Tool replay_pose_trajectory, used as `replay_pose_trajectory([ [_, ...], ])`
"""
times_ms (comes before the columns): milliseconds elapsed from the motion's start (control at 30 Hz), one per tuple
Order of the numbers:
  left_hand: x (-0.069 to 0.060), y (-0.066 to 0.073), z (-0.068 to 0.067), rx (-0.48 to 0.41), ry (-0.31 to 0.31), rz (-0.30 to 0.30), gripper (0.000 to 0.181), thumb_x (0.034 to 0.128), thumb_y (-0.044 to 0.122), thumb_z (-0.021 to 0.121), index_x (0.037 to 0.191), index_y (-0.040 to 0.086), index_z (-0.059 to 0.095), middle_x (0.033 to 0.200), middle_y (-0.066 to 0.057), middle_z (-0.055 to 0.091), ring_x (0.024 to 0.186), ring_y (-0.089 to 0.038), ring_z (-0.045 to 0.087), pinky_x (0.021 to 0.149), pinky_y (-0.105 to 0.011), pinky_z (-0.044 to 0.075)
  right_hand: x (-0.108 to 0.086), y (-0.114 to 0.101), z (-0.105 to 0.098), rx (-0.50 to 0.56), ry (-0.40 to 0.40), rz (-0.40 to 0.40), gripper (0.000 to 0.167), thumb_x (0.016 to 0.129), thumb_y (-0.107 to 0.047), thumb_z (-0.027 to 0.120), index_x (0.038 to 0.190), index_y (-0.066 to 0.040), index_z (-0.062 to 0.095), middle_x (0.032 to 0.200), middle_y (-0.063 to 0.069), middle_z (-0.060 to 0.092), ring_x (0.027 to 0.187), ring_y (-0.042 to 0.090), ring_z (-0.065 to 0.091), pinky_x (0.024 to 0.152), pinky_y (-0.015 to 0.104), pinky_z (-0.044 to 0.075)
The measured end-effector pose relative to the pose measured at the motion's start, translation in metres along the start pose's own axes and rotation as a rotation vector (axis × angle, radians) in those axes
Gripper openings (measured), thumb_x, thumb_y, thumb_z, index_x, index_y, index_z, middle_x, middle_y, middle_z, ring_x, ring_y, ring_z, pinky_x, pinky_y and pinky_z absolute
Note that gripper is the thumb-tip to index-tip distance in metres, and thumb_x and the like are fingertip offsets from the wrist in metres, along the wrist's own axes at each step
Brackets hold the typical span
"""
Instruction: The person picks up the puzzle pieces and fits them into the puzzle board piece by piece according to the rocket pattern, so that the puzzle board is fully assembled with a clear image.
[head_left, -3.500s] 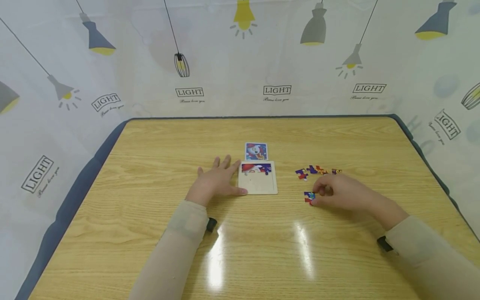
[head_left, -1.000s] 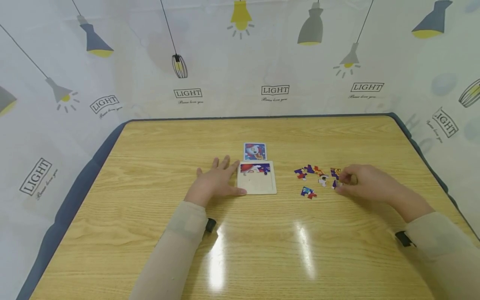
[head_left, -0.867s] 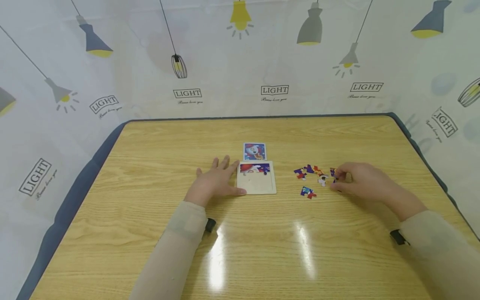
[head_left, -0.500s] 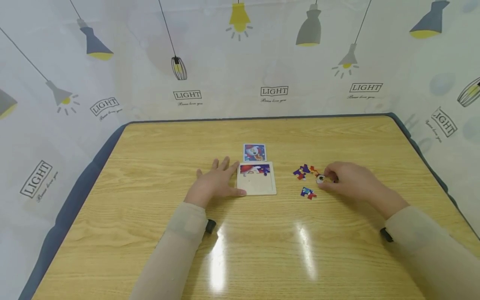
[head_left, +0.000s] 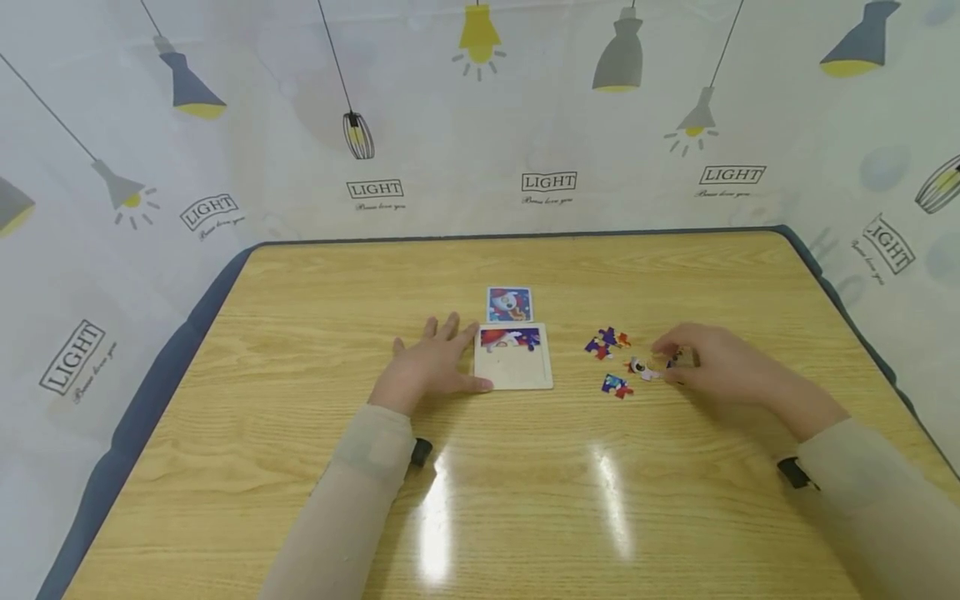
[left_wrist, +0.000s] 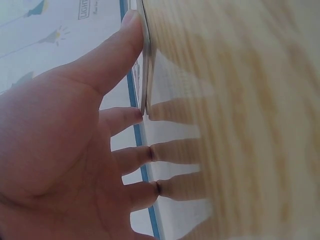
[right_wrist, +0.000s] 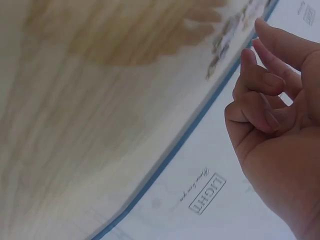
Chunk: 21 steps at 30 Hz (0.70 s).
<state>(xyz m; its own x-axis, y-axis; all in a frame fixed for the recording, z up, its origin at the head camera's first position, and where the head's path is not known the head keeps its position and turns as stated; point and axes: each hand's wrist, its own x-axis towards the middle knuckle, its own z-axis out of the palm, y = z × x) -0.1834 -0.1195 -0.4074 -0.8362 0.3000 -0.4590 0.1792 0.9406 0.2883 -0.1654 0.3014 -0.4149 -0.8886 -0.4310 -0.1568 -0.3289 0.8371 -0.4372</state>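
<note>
My left hand [head_left: 431,367] lies with fingers spread, its thumb and a fingertip touching the left side of a pale puzzle board [head_left: 513,372]. A strip of red, white and purple picture fills the board's top. In the left wrist view the same hand [left_wrist: 65,135] meets the board's edge. On the right, my right hand [head_left: 720,362] is at the puzzle pieces, thumb and forefinger apart around a dark piece [head_left: 675,359]; no grip on it shows. Beside the fingertips lies a white piece [head_left: 643,369]. The right wrist view shows this hand [right_wrist: 280,110] with its other fingers curled.
A small picture card [head_left: 509,305] lies against the board's far edge. Several purple, red and orange pieces [head_left: 604,342] lie right of the board, and a blue and red piece [head_left: 616,384] nearer me. A printed curtain [head_left: 457,108] stands behind the table.
Since half a second ago, my right hand has drawn back to the right, uncovering the white piece, which sits slightly nearer me. The left hand has stayed on the board.
</note>
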Motion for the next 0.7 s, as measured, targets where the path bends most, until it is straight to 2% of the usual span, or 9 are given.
replay_pose_trajectory([
  [100,0.001,0.0,0.001,0.001,-0.002,0.0,0.104,0.093,0.072,0.066,0.172,0.035,0.009,0.182,-0.004,-0.008,0.168,-0.039,-0.009,0.124,-0.083,0.0,-0.006,0.006,-0.006,0.018,-0.004,0.053,0.036,0.098,-0.021,0.078,0.128,-0.003,0.071,0.121,0.013,0.074,0.075,0.013,0.053,0.067,0.03,0.046],
  [167,0.002,-0.001,0.001,0.002,0.0,-0.001,0.104,0.0929,0.072,0.066,0.172,0.035,0.01,0.182,-0.004,-0.008,0.168,-0.039,-0.009,0.123,-0.084,-0.001,-0.009,0.01,-0.007,0.004,-0.019,0.047,0.037,0.097,-0.022,0.079,0.126,-0.002,0.071,0.12,0.014,0.074,0.073,0.012,0.053,0.066,0.03,0.047],
  [367,0.002,0.0,0.002,-0.001,0.003,-0.002,0.104,0.093,0.072,0.066,0.172,0.035,0.01,0.182,-0.004,-0.007,0.168,-0.039,-0.009,0.123,-0.084,-0.001,-0.018,0.018,-0.002,0.01,-0.045,0.019,0.041,0.098,-0.021,0.078,0.133,-0.001,0.069,0.114,0.008,0.073,0.088,0.012,0.058,0.073,0.031,0.05],
  [567,0.002,0.001,0.002,0.002,0.001,-0.003,0.103,0.0935,0.072,0.066,0.172,0.035,0.01,0.182,-0.004,-0.007,0.168,-0.039,-0.009,0.124,-0.083,-0.001,-0.024,0.017,0.002,0.074,-0.069,0.018,0.047,0.098,-0.022,0.078,0.139,-0.002,0.065,0.105,-0.002,0.072,0.078,0.006,0.054,0.067,0.023,0.045],
  [700,0.001,0.001,0.001,0.008,0.001,-0.003,0.103,0.0938,0.072,0.066,0.172,0.035,0.01,0.182,-0.005,-0.007,0.168,-0.039,-0.008,0.124,-0.083,0.0,-0.026,0.015,0.004,0.099,-0.089,0.016,0.042,0.098,-0.026,0.078,0.134,-0.006,0.068,0.103,-0.004,0.07,0.079,0.006,0.053,0.067,0.023,0.044],
])
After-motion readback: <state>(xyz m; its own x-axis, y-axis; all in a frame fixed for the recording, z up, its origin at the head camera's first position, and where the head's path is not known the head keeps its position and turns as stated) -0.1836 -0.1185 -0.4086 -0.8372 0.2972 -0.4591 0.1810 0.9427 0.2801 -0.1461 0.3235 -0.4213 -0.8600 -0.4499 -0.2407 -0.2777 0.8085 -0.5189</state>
